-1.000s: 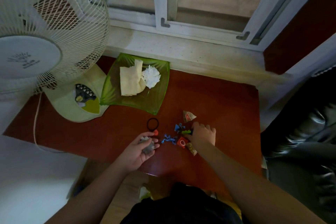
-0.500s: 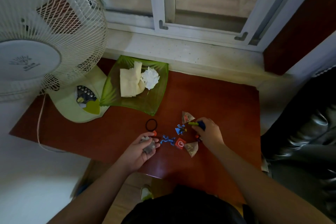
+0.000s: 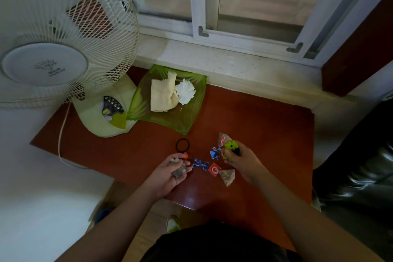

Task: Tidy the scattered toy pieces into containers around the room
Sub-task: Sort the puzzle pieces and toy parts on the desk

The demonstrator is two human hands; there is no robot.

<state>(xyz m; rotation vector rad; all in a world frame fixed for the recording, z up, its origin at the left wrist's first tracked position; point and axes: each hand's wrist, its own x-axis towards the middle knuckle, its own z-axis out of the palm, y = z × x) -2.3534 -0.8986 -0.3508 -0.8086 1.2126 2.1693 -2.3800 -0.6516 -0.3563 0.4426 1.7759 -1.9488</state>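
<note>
Already a grey piece [image 3: 177,169] is clamped in the left hand [image 3: 170,174] and a green toy [image 3: 230,145] in the right hand [image 3: 240,160]; the blue figure [image 3: 200,164] left on the tabletop [image 3: 265,125] could be knocked off by full fingers.

Head cam, steep down onto table [image 3: 265,117], close.

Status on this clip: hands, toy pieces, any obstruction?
Left hand shut on grey pieces. Right hand shut on lime-green toy. Blue spiky figure, red square piece loose on red-brown table. Nothing blocking.
</note>
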